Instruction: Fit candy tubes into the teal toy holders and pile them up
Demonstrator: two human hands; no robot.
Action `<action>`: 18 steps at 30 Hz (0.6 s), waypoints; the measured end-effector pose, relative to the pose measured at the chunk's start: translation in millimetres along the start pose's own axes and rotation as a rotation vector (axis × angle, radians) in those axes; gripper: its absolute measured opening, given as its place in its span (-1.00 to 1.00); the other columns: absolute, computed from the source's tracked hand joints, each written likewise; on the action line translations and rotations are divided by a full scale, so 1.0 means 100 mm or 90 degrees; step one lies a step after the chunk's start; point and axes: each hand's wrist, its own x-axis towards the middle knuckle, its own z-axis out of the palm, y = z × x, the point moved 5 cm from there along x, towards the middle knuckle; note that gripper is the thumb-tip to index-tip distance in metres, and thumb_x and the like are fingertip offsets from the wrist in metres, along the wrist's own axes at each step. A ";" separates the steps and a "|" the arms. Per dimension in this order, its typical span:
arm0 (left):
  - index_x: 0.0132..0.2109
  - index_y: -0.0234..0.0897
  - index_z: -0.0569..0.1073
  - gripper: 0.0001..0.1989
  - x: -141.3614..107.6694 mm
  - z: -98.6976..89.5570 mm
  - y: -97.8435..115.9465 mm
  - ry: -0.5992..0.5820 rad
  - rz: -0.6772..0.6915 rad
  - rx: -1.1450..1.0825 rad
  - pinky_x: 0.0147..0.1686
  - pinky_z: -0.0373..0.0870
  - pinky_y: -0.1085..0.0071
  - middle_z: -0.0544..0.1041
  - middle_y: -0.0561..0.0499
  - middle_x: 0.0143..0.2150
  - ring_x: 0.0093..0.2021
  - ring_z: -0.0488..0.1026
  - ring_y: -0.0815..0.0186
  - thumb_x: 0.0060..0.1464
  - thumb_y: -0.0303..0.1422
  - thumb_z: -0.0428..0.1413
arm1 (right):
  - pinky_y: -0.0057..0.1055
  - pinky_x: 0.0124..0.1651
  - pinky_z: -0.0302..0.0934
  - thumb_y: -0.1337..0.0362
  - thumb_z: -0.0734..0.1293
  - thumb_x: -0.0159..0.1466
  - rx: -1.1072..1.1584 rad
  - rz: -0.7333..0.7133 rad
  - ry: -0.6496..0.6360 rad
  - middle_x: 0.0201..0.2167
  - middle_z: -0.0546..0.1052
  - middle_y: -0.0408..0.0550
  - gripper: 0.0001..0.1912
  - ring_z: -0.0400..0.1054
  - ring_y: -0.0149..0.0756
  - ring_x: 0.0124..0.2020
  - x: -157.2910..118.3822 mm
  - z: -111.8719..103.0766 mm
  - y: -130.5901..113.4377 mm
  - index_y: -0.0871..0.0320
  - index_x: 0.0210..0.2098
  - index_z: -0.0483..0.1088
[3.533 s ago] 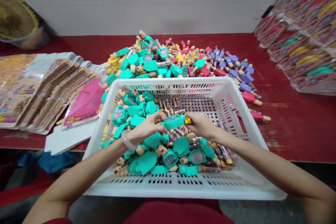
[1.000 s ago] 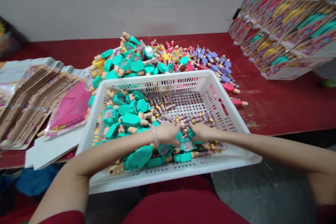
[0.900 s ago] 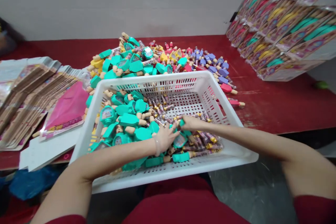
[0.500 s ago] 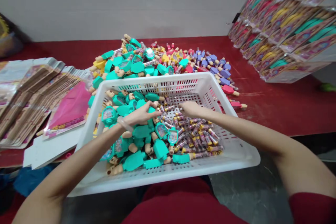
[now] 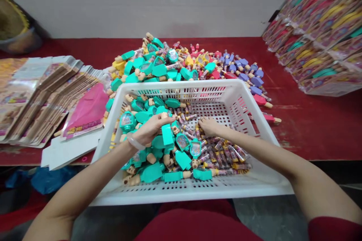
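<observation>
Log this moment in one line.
left hand: holding teal toy | right hand: by clear tubes, grip unclear | place: white basket

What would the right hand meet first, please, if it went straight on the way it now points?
The right hand would probably meet the small clear tube just ahead, though depth is unclear.

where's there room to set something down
Bare: red table right of the white basket, nearer than the packaged stack; basket floor just beyond the right hand. Crowded: basket's left with teal toys, table behind with a mixed pile, table's left with cards.
</observation>
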 end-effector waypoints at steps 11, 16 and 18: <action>-0.34 -0.29 0.31 -0.71 0.03 -0.04 -0.13 0.007 -0.080 -0.200 -0.37 0.42 0.42 0.19 0.20 -0.58 -0.53 0.26 0.47 -0.13 -0.36 0.29 | -0.21 -0.02 0.14 0.42 0.25 0.19 0.025 -0.004 0.030 -0.10 0.43 0.26 -0.78 0.29 0.00 -0.02 -0.06 0.07 0.02 0.30 -0.15 0.38; -0.35 -0.35 0.33 -0.85 -0.08 0.18 -0.15 -0.242 -0.067 -0.167 -0.43 0.31 0.48 0.27 0.14 -0.59 -0.56 0.24 0.49 0.04 -0.38 0.16 | -0.31 -0.09 0.17 0.29 0.27 0.27 0.113 -0.048 0.076 -0.14 0.48 0.17 -0.81 0.32 -0.10 -0.08 -0.29 -0.35 -0.03 0.26 -0.17 0.37; -0.22 -0.32 0.34 -0.83 -0.14 0.22 -0.15 -0.242 -0.069 -0.120 -0.46 0.29 0.47 0.34 0.13 -0.54 -0.56 0.28 0.47 0.00 -0.42 0.14 | -0.42 -0.21 0.20 0.24 0.21 0.33 0.192 -0.082 0.101 -0.25 0.51 -0.01 -0.76 0.36 -0.27 -0.27 -0.47 -0.57 -0.10 0.19 -0.06 0.33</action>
